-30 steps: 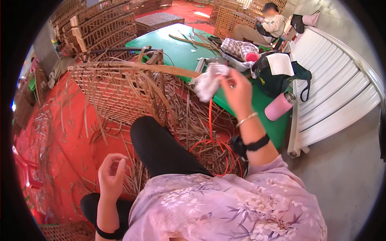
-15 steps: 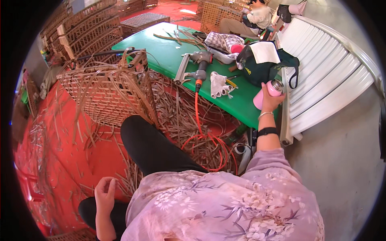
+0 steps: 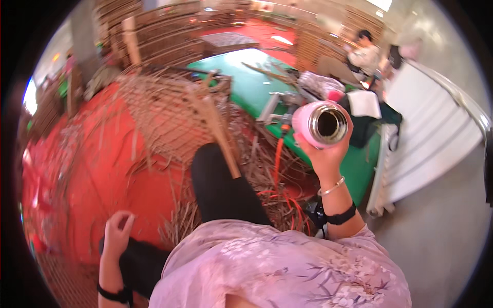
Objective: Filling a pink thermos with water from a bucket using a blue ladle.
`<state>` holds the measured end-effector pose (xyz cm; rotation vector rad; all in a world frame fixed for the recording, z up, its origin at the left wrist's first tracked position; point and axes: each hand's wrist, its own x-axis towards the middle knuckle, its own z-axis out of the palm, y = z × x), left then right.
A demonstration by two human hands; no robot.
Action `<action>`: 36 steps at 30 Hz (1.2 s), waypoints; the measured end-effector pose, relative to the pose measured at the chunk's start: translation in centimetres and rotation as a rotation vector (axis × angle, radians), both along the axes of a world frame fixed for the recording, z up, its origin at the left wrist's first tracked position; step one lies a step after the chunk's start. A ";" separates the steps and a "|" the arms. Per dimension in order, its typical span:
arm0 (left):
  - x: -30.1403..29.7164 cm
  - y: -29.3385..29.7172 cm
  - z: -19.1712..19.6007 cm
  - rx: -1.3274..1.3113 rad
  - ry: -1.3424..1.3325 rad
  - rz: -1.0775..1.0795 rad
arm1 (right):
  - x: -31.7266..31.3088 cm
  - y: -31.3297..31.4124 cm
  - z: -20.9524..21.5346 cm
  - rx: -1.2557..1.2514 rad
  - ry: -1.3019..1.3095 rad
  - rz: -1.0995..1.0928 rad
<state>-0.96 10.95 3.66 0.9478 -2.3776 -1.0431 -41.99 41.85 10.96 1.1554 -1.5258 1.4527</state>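
My right hand point(image 3: 324, 154) is closed round a pink vacuum flask point(image 3: 306, 124), raised above the green table. The flask has no lid on it, and its steel-rimmed mouth is turned up toward me. Low on the left, my left hand point(image 3: 118, 231) hangs by my dark-trousered leg, thumb and fingers curled together. Whatever it may hold is too small or hidden to make out. A large woven basket point(image 3: 159, 110) of brown strips stands in front of my knee, blurred, with a loose strip slanting from it toward my leg.
On the green table point(image 3: 244, 77) lie a nail gun point(image 3: 290, 102) with an orange hose, a dark bag point(image 3: 362, 131) under a white cloth point(image 3: 363, 104), and loose strips. White ribbed panels point(image 3: 436, 138) lean at right. Another person point(image 3: 364, 56) sits beyond. Strip scraps litter the red floor point(image 3: 108, 169).
My right hand has lifted the flask off the table's near right corner, up and toward the left, tipping its mouth toward me. The view has swung, and my left hand stays low.
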 end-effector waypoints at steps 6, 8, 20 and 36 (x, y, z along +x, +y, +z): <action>4.9 -2.8 1.7 -0.322 -0.157 0.007 | 10.7 -13.2 2.1 0.164 0.011 0.786; 7.2 -4.2 1.8 -0.474 -0.226 -0.001 | 14.6 -18.2 0.7 0.246 -0.047 1.012; 15.6 -9.7 -5.9 -0.033 -0.349 -0.242 | 17.3 -42.4 -15.5 1.081 -0.150 1.193; 13.7 -28.3 -10.4 0.643 -0.113 -0.484 | 17.5 -55.5 -25.6 1.105 -0.601 1.157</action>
